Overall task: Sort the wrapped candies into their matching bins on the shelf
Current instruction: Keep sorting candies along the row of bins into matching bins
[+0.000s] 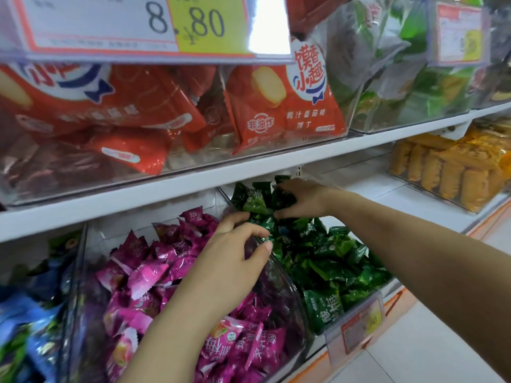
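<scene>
Two clear bins stand side by side on the lower shelf. The left one holds pink wrapped candies (154, 272); the right one holds green wrapped candies (331, 261). My left hand (235, 252) hovers over the clear divider (279, 275) between them, thumb and fingers pinching a green candy (265, 236). Further back, my right hand (301, 199) reaches under the shelf above and grips a bunch of green candies (254, 203) at the rear of the green bin.
A blue-wrapped candy bin (30, 313) sits at far left. The white shelf edge (193, 181) runs just above my hands, carrying bins of red snack bags (284, 106). A price tag (359, 324) hangs on the green bin's front. Orange snacks (448, 172) fill a bin at right.
</scene>
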### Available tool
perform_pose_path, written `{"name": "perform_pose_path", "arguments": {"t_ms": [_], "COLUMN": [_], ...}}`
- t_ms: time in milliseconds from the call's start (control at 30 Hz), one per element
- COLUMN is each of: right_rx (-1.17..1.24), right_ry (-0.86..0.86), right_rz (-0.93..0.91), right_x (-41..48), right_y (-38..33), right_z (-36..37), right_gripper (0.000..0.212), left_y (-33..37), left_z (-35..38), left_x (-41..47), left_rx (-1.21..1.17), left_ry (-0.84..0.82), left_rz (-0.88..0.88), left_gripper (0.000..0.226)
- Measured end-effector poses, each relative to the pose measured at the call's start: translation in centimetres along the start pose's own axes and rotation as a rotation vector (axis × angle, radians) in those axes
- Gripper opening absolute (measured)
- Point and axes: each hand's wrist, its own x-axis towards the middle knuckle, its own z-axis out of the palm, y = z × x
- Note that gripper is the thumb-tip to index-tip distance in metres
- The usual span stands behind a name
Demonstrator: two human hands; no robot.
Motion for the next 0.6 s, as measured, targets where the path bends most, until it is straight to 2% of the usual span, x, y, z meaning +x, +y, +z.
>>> {"name": "perform_pose_path", "arguments": {"t_ms": [67,200,467,600], "right_rx": [-0.056,0.024,0.037,0.066], "right_ry": [-0.021,-0.051,-0.126,-0.176], "right_rz": [0.006,-0.030,-0.137,-0.130], "right_x": [-0.7,-2.9,-8.3,-10.0], "right_y": [0.1,1.0,0.6,0.6], "right_z": [-0.1,0.4,1.3,1.4], "right_gripper": [0.078,0.076,0.057,0.063], "left_y": [0.0,-0.1,0.0,0.2], "left_z": [0.1,0.2,0.2,0.0], "left_x": [0.1,0.2,0.1,-0.1], "left_rx": [-0.003,0.001,-0.003,-0.004], "left_ry": [0.000,-0.001,0.000,-0.004], "left_rz": [0.002,0.005,0.006,0.002], "left_gripper": [0.019,0.021,0.021,0.020]}}
